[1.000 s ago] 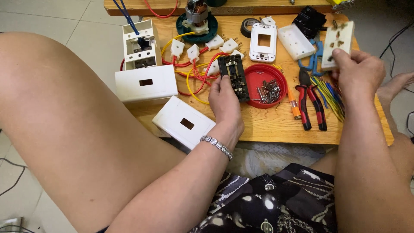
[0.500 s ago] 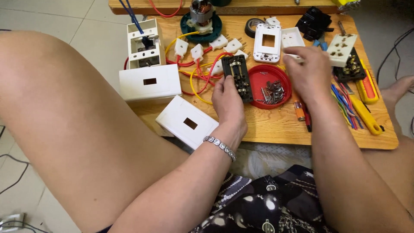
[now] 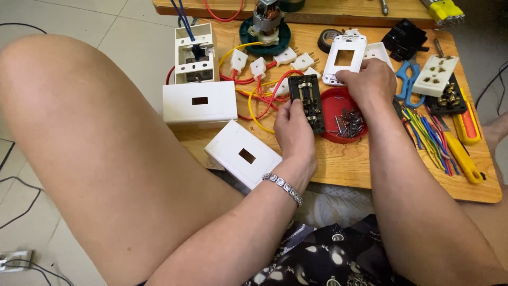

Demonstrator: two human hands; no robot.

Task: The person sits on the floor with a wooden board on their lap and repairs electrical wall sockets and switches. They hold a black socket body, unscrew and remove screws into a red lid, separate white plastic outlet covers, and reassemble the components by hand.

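Note:
My left hand (image 3: 294, 132) holds a black switch mechanism (image 3: 307, 100) upright over the wooden board (image 3: 370, 169), thumb and fingers pinching its lower end. My right hand (image 3: 371, 85) rests on a white face plate (image 3: 345, 61) with a rectangular opening, fingers curled over its lower edge. Between the two hands sits a red round lid (image 3: 338, 116) with several small screws in it.
Two white switch boxes (image 3: 199, 101) (image 3: 242, 154) lie at the board's left. Red and yellow wires with white plugs (image 3: 259, 68), a small motor (image 3: 266, 24), a white socket plate (image 3: 435, 75), blue pliers (image 3: 407, 85), coloured wire pieces (image 3: 426, 135) and yellow tools (image 3: 465, 153) surround them.
My right hand has swung left from the board's right side to the white face plate. The left hand has kept hold of the black mechanism.

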